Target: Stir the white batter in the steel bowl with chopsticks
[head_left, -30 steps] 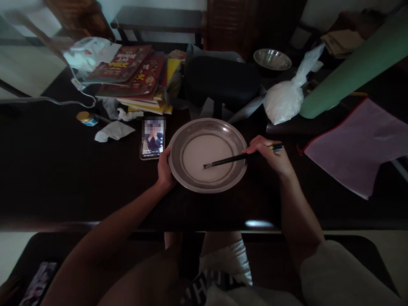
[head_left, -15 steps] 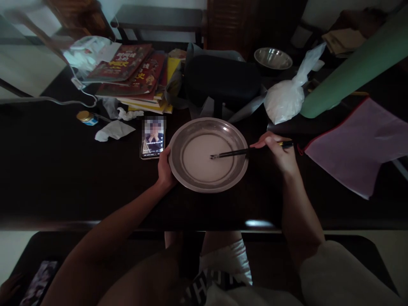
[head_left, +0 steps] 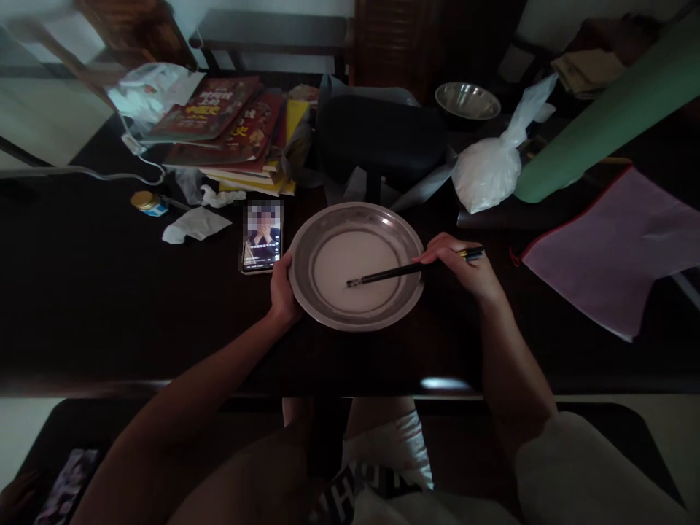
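Note:
A round metal bowl (head_left: 301, 292) stands on the dark table, with a whitish liquid (head_left: 344, 255) in it. At its left rim my left hand (head_left: 283, 292) is closed on the bowl's side. My right hand (head_left: 464, 266), to the right of the bowl, grips dark chopsticks (head_left: 391, 273). They slant over the right rim, and their tips meet the liquid near the middle. Beside my left hand lies a lit phone (head_left: 262, 237).
Books (head_left: 219, 120) are stacked at the back left, near crumpled tissues (head_left: 197, 223) and a small jar (head_left: 149, 203). Behind the bowl sits a black case (head_left: 383, 135). To the right are a tied bag of white powder (head_left: 486, 175), a green roll (head_left: 596, 117) and a purple mesh bag (head_left: 617, 248).
The chopstick tips have moved left and slightly nearer to me through the liquid. My right hand has shifted left with them. My left hand and the bowl stay in place.

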The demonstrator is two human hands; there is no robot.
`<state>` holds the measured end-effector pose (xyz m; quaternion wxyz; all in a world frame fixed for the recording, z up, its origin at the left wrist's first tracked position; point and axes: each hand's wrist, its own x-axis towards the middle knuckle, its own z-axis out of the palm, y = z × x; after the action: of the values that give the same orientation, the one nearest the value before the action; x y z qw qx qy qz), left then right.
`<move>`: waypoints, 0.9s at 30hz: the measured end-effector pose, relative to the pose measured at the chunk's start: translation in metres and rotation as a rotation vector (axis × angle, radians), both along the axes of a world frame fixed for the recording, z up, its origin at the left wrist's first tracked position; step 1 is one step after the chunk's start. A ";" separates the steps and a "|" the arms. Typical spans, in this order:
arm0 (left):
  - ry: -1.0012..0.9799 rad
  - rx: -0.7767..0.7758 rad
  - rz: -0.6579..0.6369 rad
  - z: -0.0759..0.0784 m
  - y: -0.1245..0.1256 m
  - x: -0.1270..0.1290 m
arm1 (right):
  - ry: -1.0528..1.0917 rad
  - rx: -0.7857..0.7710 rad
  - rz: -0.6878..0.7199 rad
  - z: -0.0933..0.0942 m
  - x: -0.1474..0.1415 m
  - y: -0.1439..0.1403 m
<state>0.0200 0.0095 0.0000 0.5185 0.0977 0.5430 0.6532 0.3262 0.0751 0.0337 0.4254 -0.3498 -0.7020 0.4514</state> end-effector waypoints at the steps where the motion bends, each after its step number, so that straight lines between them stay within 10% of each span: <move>1: 0.004 0.006 -0.003 0.000 0.000 0.000 | -0.007 0.011 -0.018 0.000 0.000 0.000; 27: -0.006 0.009 0.011 0.009 0.000 0.004 | 0.031 0.014 -0.056 0.000 0.002 0.000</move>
<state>0.0243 0.0095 0.0090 0.5161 0.0947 0.5391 0.6589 0.3283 0.0750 0.0334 0.4510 -0.3593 -0.6885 0.4400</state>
